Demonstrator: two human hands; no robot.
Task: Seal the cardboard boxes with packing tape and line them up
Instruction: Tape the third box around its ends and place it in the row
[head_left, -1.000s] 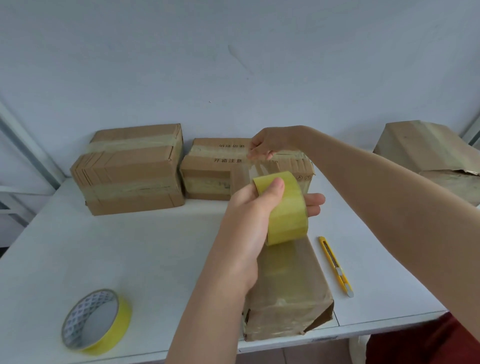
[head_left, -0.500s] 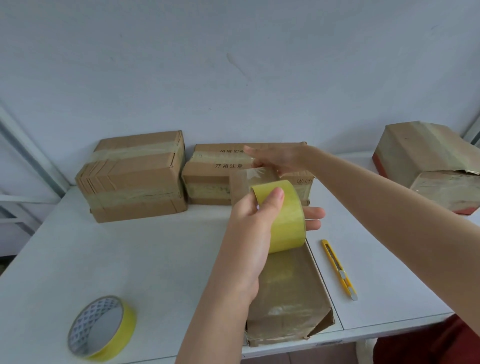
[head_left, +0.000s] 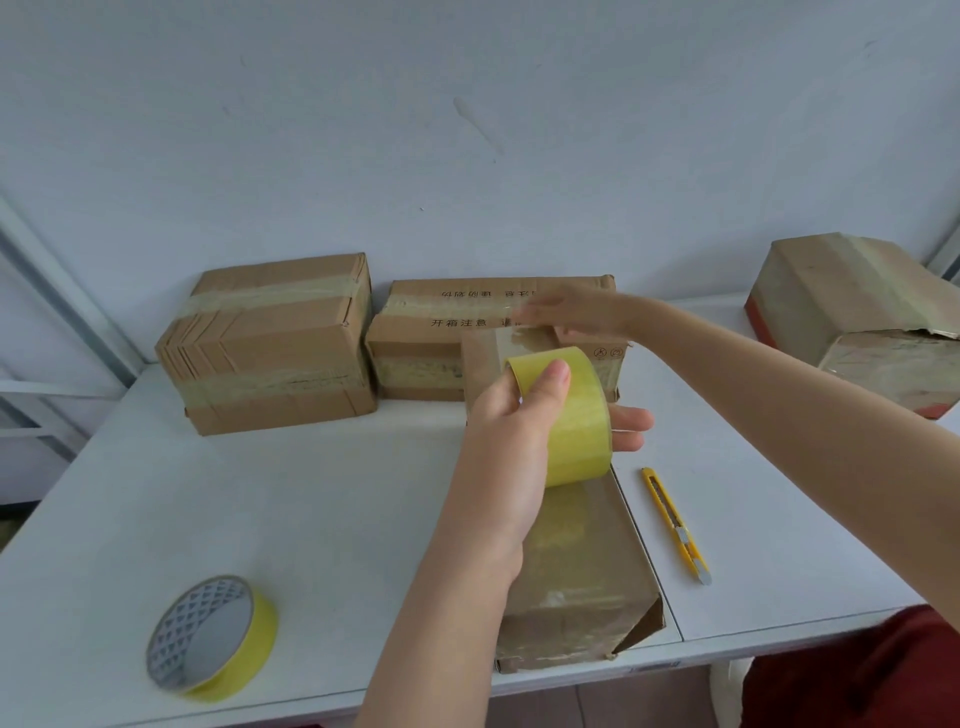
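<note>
Tabletop (head_left: 311, 509) box (head_left: 582, 561) under hands (head_left: 511, 415) (head_left: 571, 312), tape roll (head_left: 576, 421)

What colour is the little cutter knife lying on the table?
Yellow: the cutter knife, seen in the head view.

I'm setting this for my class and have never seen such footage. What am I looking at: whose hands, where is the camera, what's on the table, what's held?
No machine: a person works bare-handed; the single camera sits on their head, looking forward and down. The left hand grips a yellow tape roll above the nearest cardboard box; the right hand, blurred, lies open at that box's far end. Also on the white table: a utility knife, a second tape roll, a taped box by the wall, a printed box beside it, another box far right.
</note>
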